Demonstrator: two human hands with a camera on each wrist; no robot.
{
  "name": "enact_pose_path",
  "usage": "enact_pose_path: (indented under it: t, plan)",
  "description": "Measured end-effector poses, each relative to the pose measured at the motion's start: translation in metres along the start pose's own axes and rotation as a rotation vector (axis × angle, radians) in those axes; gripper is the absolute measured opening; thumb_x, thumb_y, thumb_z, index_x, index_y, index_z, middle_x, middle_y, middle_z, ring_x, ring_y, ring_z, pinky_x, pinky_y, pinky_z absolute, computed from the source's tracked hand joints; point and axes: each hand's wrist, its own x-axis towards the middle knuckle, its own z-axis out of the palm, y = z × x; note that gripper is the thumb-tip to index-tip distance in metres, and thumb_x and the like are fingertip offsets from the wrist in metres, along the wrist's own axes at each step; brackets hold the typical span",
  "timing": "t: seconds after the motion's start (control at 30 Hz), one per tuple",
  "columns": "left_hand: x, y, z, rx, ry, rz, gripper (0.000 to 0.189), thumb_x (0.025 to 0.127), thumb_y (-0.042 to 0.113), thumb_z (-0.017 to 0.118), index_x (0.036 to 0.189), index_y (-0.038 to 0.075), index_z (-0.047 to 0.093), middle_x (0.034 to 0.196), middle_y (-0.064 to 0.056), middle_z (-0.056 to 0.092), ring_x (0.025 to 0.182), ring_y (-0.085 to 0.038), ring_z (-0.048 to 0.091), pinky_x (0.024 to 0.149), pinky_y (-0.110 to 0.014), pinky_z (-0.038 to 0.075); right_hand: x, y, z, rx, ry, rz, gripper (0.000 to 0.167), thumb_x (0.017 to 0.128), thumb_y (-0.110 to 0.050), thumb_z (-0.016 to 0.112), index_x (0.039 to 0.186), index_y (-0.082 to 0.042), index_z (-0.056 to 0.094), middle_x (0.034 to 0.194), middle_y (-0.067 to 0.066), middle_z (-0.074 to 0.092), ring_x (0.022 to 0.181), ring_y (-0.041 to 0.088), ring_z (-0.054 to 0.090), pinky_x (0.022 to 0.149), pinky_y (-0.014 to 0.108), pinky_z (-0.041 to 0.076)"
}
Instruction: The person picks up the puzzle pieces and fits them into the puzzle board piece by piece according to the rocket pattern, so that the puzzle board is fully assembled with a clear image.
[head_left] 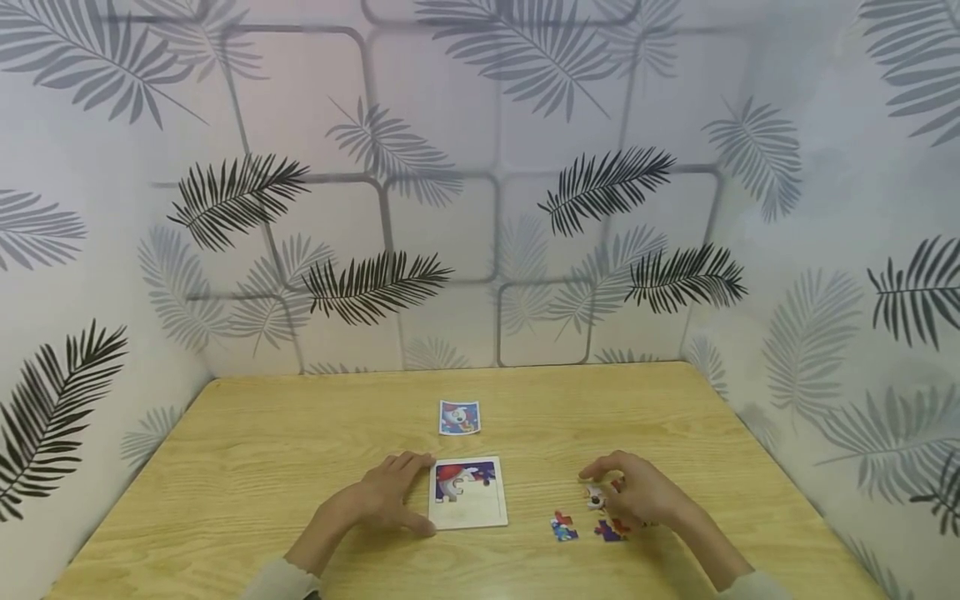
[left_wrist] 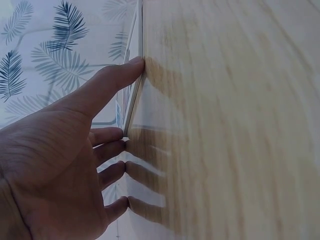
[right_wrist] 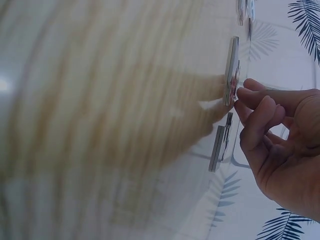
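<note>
A square puzzle board (head_left: 468, 512) lies on the table, its upper left part filled with a picture and the rest bare. My left hand (head_left: 392, 493) rests at the board's left side, thumb near the lower corner and fingers spread by the upper one. In the left wrist view, the thumb tip touches the board's edge (left_wrist: 132, 112). To the right, my right hand (head_left: 633, 492) is over loose puzzle pieces, its fingertips at a white-and-red piece (head_left: 595, 497). Whether they pinch it is unclear. Nearby lie a blue-and-red piece (head_left: 563, 527) and a purple-and-red piece (head_left: 611, 530); others are partly hidden under the hand.
A small square picture card (head_left: 459, 418) of a cartoon character lies behind the board. The wooden table (head_left: 315, 433) runs back to a wall (head_left: 450, 217) with a leaf pattern, and walls stand at both sides.
</note>
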Motion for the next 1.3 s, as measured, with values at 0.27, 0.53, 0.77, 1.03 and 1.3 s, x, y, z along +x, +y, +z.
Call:
enact_pose_path:
  t: [0.27, 0.53, 0.77, 1.03, 1.3]
  plan:
    - [-0.006, 0.011, -0.006, -0.001, -0.015, -0.016, 0.098, 0.078, 0.050, 0.087, 0.152, 0.006, 0.041, 0.154, -0.020, 0.044, 0.145, -0.050, 0.036, 0.117, -0.071, 0.028, -0.001, 0.001, 0.002, -0.144, 0.057, -0.042, 0.046, 0.078, 0.020, 0.063, 0.119, 0.001, 0.074, 0.117, 0.017, 0.058, 0.055, 0.008, 0.053, 0.044, 0.016, 0.043]
    - [-0.012, 0.026, -0.017, 0.023, -0.021, -0.036, 0.097, 0.078, 0.046, 0.088, 0.153, 0.004, 0.041, 0.152, -0.018, 0.046, 0.143, -0.049, 0.038, 0.116, -0.071, 0.031, 0.000, -0.002, 0.000, -0.196, 0.058, -0.051, 0.042, 0.078, 0.015, 0.067, 0.116, -0.001, 0.076, 0.109, 0.011, 0.065, 0.081, 0.020, 0.054, 0.062, 0.019, 0.047]
    - [-0.013, 0.027, -0.016, -0.002, -0.029, -0.060, 0.097, 0.078, 0.044, 0.089, 0.153, 0.005, 0.042, 0.153, -0.017, 0.045, 0.144, -0.047, 0.037, 0.117, -0.069, 0.030, 0.003, 0.001, 0.002, -0.219, 0.061, -0.044, 0.038, 0.078, 0.008, 0.074, 0.114, -0.004, 0.076, 0.104, 0.005, 0.067, 0.103, 0.028, 0.058, 0.096, 0.055, 0.056]
    - [-0.014, 0.029, -0.017, -0.003, -0.036, -0.084, 0.097, 0.078, 0.044, 0.090, 0.154, 0.007, 0.042, 0.155, -0.016, 0.044, 0.146, -0.048, 0.036, 0.119, -0.068, 0.029, 0.005, 0.001, 0.005, -0.271, 0.073, -0.013, 0.040, 0.075, 0.005, 0.076, 0.112, -0.009, 0.075, 0.103, 0.007, 0.066, 0.098, 0.026, 0.061, 0.084, 0.052, 0.058]
    - [-0.014, 0.029, -0.016, 0.002, -0.039, -0.085, 0.097, 0.078, 0.044, 0.089, 0.154, 0.008, 0.041, 0.155, -0.015, 0.044, 0.146, -0.047, 0.036, 0.118, -0.068, 0.029, 0.007, 0.002, 0.004, -0.254, 0.050, -0.029, 0.037, 0.078, 0.007, 0.072, 0.111, -0.009, 0.074, 0.102, 0.012, 0.063, 0.085, 0.024, 0.058, 0.067, 0.032, 0.054]
